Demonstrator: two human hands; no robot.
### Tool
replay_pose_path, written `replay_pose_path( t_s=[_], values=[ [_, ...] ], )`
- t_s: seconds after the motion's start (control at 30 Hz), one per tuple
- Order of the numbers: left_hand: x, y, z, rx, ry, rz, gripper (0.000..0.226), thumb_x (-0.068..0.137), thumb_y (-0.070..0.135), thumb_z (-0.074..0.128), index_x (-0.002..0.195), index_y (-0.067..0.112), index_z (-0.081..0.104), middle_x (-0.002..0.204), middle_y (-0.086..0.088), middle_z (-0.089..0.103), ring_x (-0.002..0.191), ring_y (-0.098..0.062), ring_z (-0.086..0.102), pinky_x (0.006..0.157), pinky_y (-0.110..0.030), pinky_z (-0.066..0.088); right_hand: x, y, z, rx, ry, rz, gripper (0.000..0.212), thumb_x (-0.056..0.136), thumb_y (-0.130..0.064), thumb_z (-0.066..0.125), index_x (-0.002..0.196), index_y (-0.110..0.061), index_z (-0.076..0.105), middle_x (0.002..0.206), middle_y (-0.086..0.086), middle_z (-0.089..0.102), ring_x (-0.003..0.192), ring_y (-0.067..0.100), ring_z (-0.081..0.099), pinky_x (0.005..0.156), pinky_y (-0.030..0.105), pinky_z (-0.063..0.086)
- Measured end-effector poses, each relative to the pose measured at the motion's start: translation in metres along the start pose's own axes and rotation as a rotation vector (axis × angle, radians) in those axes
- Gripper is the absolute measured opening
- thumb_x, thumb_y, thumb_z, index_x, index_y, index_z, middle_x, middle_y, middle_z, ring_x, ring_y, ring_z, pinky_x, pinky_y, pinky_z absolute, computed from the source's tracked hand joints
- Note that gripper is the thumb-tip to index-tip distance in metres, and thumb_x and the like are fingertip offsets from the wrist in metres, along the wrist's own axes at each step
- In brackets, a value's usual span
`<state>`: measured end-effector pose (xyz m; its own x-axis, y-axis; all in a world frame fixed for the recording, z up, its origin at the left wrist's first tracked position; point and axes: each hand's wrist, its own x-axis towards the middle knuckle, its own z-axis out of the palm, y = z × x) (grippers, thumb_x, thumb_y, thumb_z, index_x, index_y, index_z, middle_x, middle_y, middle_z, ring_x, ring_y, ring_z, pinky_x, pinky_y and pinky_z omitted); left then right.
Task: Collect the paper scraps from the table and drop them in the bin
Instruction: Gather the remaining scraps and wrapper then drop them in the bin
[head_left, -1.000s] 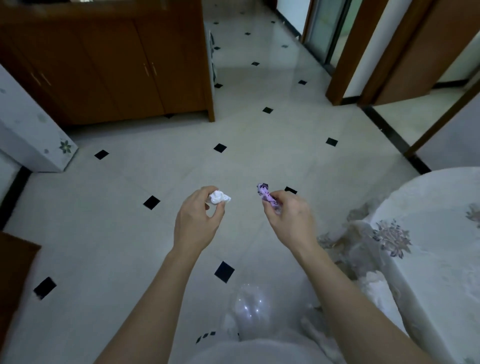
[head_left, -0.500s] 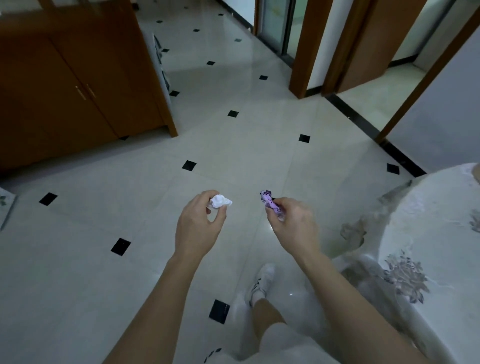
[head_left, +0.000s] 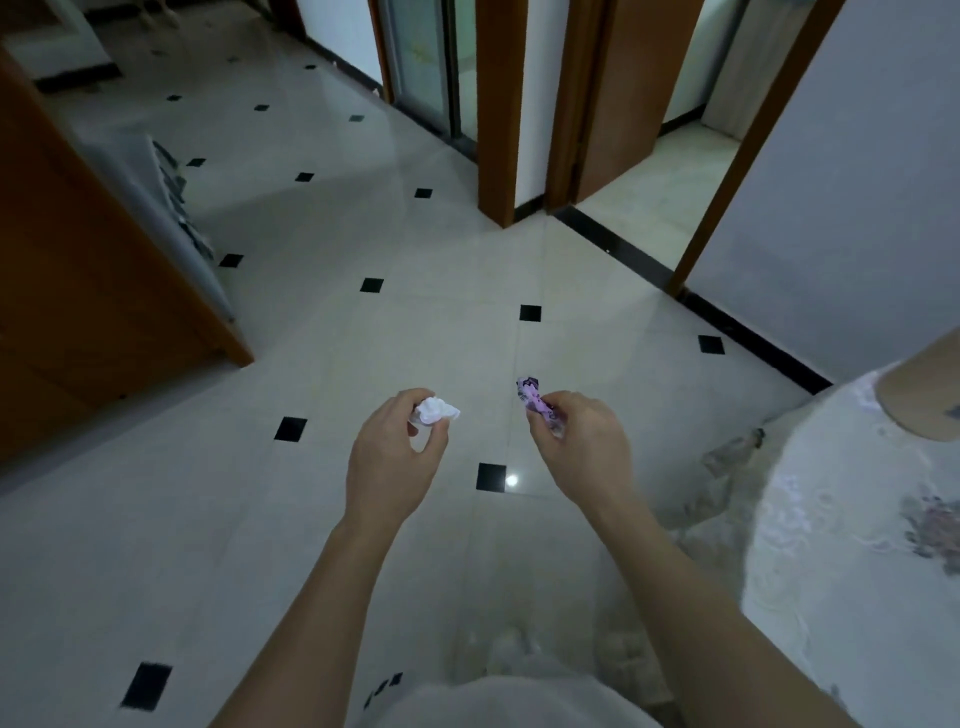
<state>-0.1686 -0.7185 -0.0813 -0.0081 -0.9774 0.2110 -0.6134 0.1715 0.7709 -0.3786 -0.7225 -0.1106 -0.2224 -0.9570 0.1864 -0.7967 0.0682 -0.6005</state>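
My left hand (head_left: 392, 457) pinches a crumpled white paper scrap (head_left: 436, 410) between thumb and fingers, held out over the floor. My right hand (head_left: 587, 452) grips a purple printed paper scrap (head_left: 535, 397), whose end sticks up past the fingers. Both hands hang at about the same height, a hand's width apart. The table (head_left: 852, 545) under a white floral cloth is at the lower right, beside my right arm. No bin is in view.
Pale floor tiles with small black squares (head_left: 371, 285) spread ahead. A brown wooden cabinet (head_left: 78, 291) stands at the left. Wooden door frames (head_left: 498, 114) and an open doorway are ahead, and a grey wall (head_left: 831, 218) runs on the right.
The view has swung to the right: the cabinet slid left and the doorways came closer to centre. Both hands keep their scraps and the same pose.
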Motion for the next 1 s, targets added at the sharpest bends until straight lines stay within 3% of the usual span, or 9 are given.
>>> replay_pose_path(
  t_s=[0.23,0.33,0.43,0.53,0.7,0.83,1.0],
  values=[
    [0.088,0.010,0.056,-0.040,-0.092,0.085,0.011,0.093,0.020,0.061,0.093,0.031,0.063,0.097,0.020,0.070,0.091,-0.009,0.063,0.075,-0.031,0.052,0.063,0.039,-0.008,-0.017,0.067,0.096,0.024,0.092,-0.040,0.056,0.082,-0.020,0.065,0.073,-0.005,0.061,0.074,0.019,0.052,0.059,0.033,0.043],
    [0.126,0.014,0.082,-0.052,-0.147,0.118,0.010,0.093,0.022,0.062,0.094,0.032,0.063,0.097,0.019,0.068,0.089,-0.006,0.061,0.075,-0.028,0.052,0.093,0.056,-0.013,-0.033,0.104,0.125,0.023,0.092,-0.039,0.057,0.079,-0.021,0.064,0.069,-0.008,0.056,0.071,0.017,0.049,0.056,0.030,0.033],
    [0.167,0.026,0.107,-0.055,-0.185,0.178,0.030,0.093,0.019,0.063,0.090,0.047,0.055,0.092,0.025,0.063,0.084,-0.001,0.058,0.071,-0.015,0.046,0.127,0.072,-0.017,-0.068,0.150,0.175,0.022,0.092,-0.039,0.057,0.079,-0.022,0.065,0.068,-0.010,0.053,0.069,0.015,0.046,0.055,0.027,0.028],
    [0.217,0.036,0.135,-0.080,-0.240,0.203,0.037,0.092,0.018,0.064,0.088,0.052,0.051,0.091,0.030,0.061,0.085,0.000,0.058,0.070,-0.011,0.042,0.169,0.088,-0.019,-0.084,0.196,0.209,0.022,0.092,-0.038,0.056,0.080,-0.021,0.064,0.069,-0.008,0.054,0.068,0.016,0.046,0.055,0.027,0.026],
    [0.319,0.044,0.190,-0.089,-0.355,0.269,0.010,0.091,0.026,0.062,0.100,0.029,0.064,0.097,0.016,0.067,0.088,-0.006,0.060,0.074,-0.028,0.051,0.249,0.111,-0.027,-0.138,0.273,0.332,0.022,0.092,-0.041,0.055,0.083,-0.023,0.065,0.068,-0.011,0.050,0.069,0.016,0.049,0.055,0.027,0.026],
    [0.391,0.061,0.223,-0.111,-0.449,0.362,0.009,0.093,0.027,0.062,0.100,0.031,0.065,0.098,0.020,0.067,0.090,-0.005,0.059,0.074,-0.025,0.051,0.310,0.125,-0.036,-0.166,0.331,0.419,0.021,0.092,-0.042,0.054,0.087,-0.025,0.065,0.072,-0.010,0.055,0.071,0.015,0.051,0.054,0.028,0.030],
    [0.453,0.088,0.269,-0.122,-0.544,0.434,0.011,0.093,0.025,0.064,0.099,0.034,0.060,0.094,0.025,0.061,0.089,0.000,0.057,0.072,-0.024,0.051,0.355,0.143,-0.053,-0.190,0.398,0.511,0.019,0.093,-0.040,0.054,0.081,-0.027,0.062,0.066,-0.010,0.050,0.061,0.010,0.045,0.050,0.022,0.022]
  ],
)
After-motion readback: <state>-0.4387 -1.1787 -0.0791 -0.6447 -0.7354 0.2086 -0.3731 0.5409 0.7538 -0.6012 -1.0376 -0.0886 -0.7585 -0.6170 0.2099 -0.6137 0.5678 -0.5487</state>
